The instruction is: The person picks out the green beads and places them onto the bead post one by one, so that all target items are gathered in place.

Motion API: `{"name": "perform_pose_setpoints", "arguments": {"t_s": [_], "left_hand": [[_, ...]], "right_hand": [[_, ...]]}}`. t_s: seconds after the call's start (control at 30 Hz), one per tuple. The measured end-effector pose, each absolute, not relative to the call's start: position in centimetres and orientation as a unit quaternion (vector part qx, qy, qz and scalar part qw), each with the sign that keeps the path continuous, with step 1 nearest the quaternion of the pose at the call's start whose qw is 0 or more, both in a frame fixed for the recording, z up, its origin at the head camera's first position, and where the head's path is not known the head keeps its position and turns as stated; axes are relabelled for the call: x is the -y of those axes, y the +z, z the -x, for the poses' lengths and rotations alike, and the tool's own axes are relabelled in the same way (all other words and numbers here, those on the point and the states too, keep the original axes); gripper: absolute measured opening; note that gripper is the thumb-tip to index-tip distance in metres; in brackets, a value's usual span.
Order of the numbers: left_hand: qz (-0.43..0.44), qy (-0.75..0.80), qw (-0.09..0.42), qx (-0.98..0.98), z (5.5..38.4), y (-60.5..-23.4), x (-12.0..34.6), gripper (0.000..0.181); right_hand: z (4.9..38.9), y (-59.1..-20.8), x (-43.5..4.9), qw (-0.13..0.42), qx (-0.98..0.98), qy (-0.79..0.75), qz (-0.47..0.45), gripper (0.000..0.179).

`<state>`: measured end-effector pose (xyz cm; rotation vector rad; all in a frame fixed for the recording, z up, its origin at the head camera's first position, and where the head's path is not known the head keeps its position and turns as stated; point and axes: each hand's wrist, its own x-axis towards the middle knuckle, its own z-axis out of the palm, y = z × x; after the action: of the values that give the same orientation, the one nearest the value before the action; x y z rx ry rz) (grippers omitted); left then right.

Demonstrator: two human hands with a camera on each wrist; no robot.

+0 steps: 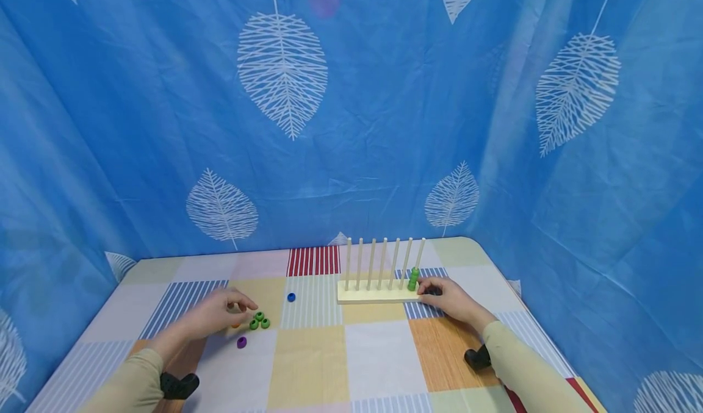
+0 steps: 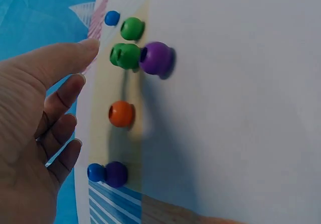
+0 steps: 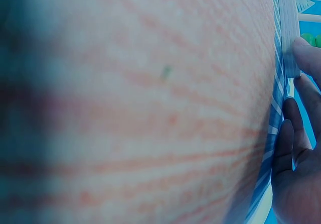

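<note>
A pale wooden counting rack [image 1: 379, 299] with several upright pegs stands at the back right of the table. Green beads [image 1: 413, 280] are stacked on its rightmost peg. My right hand [image 1: 453, 298] grips the rack's right end with thumb and forefinger. My left hand [image 1: 216, 311], fingers loosely bent and holding nothing, hovers beside loose beads. Three green beads [image 1: 260, 316] sit just past its fingertips, and a purple bead [image 1: 241, 342] lies nearer me. In the left wrist view, an orange bead [image 2: 121, 114] lies below the hand, with a blue bead [image 2: 96, 173] and second purple bead [image 2: 116, 174] farther down.
Between the left hand and the rack lies another blue bead [image 1: 292, 297]. A patchwork-patterned cloth [image 1: 315, 358] covers the table. Blue curtains [image 1: 357, 126] with white leaves hang behind and along both sides.
</note>
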<state>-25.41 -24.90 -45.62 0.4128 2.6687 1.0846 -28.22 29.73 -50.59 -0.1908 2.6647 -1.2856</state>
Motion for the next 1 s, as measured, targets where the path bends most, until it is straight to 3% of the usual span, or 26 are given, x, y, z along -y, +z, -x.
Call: {"name": "perform_pose_setpoints", "arguments": {"t_s": [0.43, 1.0], "left_hand": [[-0.137, 0.307, 0.077, -0.938, 24.8, -46.5, 25.1, 0.016], [-0.133, 0.293, 0.067, -0.944, 24.8, -47.9, 25.3, 0.018]], "right_hand": [[28.1, -50.5, -29.7, 0.084, -0.894, -0.436, 0.066, 0.007], [28.3, -50.6, -29.7, 0.074, -0.895, -0.433, 0.075, 0.007]]}}
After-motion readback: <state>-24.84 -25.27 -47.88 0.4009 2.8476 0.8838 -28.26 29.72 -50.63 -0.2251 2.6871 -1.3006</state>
